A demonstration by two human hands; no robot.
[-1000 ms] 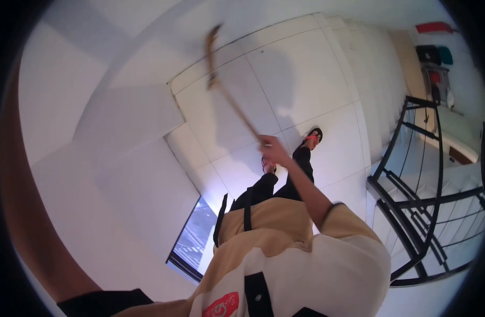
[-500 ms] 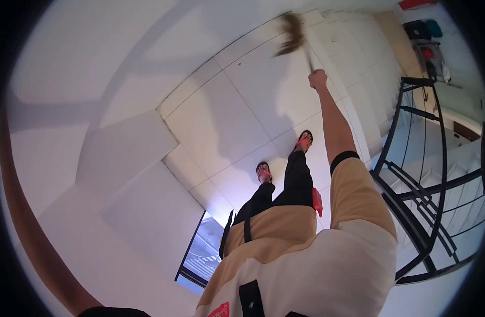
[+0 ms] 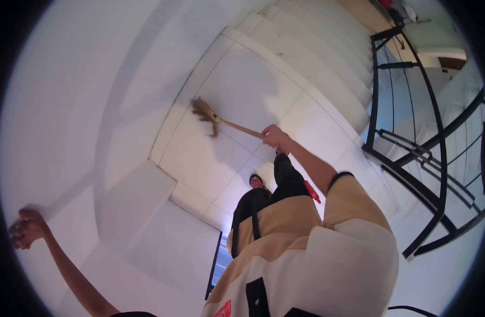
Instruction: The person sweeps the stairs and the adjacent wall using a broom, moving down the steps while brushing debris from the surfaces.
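Note:
My right hand point(image 3: 275, 137) is wrapped round the wooden handle of a broom point(image 3: 242, 129). Brown, ragged bristles point(image 3: 204, 111) at its far end sit over the pale floor tiles, close to the wall's base. At the far left, my left hand point(image 3: 28, 230) rests against the white wall point(image 3: 68, 158). Its fingers are curled in, and no object shows in them. Between the arms, my foot in a red-strapped sandal point(image 3: 256, 181) stands on the tiles; the other foot is mostly hidden behind the right hand and trouser leg.
Pale stairs point(image 3: 305, 47) run along the landing's far edge. A black metal railing point(image 3: 438, 158) stands on the right. A low wall ledge point(image 3: 163, 182) juts in at left, with a dark-framed window point(image 3: 217, 264) below it. A red item point(image 3: 312, 192) hangs at my hip.
My right hand has swung the broom left and nearer to me, from beside the stairs to the wall's base. My left hand has come into view against the wall.

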